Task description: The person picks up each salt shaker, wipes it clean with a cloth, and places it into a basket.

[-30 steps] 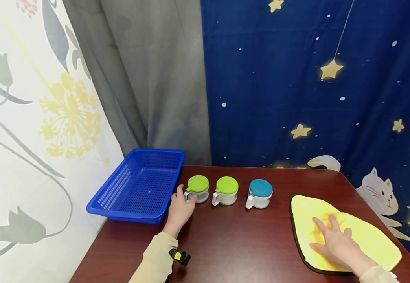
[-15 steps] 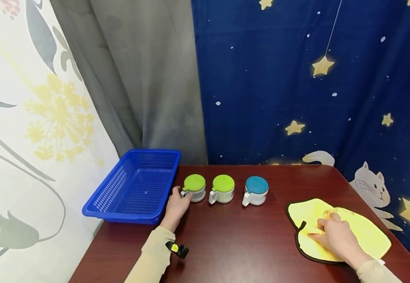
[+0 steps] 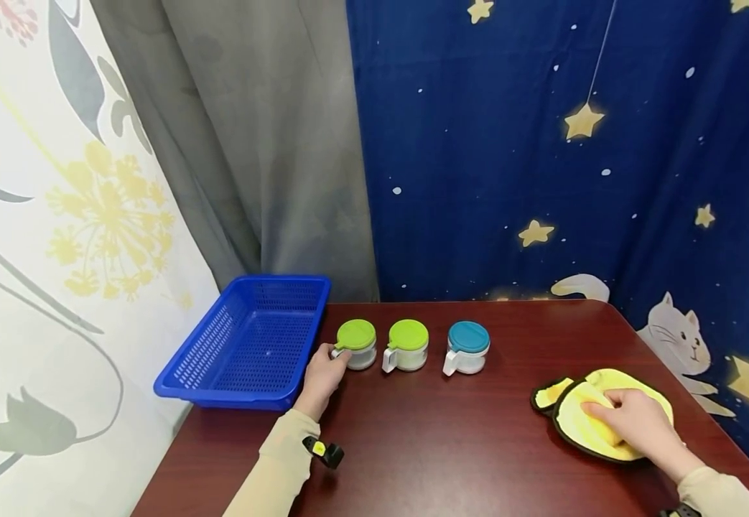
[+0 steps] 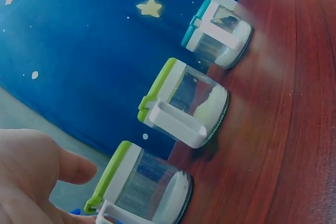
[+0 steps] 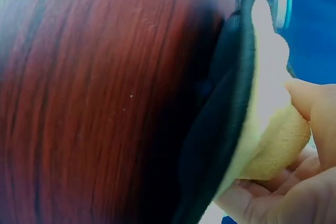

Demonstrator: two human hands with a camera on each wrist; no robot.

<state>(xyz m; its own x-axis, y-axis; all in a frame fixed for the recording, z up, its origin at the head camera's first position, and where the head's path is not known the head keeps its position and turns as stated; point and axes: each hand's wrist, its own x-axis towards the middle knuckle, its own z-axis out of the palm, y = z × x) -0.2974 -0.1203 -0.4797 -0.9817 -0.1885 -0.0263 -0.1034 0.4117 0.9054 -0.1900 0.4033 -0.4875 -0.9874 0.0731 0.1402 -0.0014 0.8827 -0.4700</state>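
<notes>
At the left of a row of seasoning jars stands a green-lidded jar (image 3: 356, 345), upright on the table. My left hand (image 3: 324, 375) is at its white handle, fingertips around or beside it; in the left wrist view the thumb (image 4: 76, 167) extends straight and looks apart from the jar. Another green-lidded jar (image 3: 408, 346) and a blue-lidded jar (image 3: 468, 348) stand to the right. My right hand (image 3: 639, 425) pinches a yellow cloth (image 3: 584, 413) with black edging. The cloth is bunched up, its edge turned over, as the right wrist view also shows (image 5: 273, 145).
A blue perforated basket (image 3: 241, 391) stands at the table's back left, close to the left hand. The dark red table (image 3: 445, 445) ends against a grey curtain (image 3: 277, 143) and a blue star-patterned curtain (image 3: 464, 158).
My right hand has gone from spread fingers on the flat cloth to gripping it, gathering it into folds. My left hand's fingers have drawn slightly closer to the jar handle. The jars stay put.
</notes>
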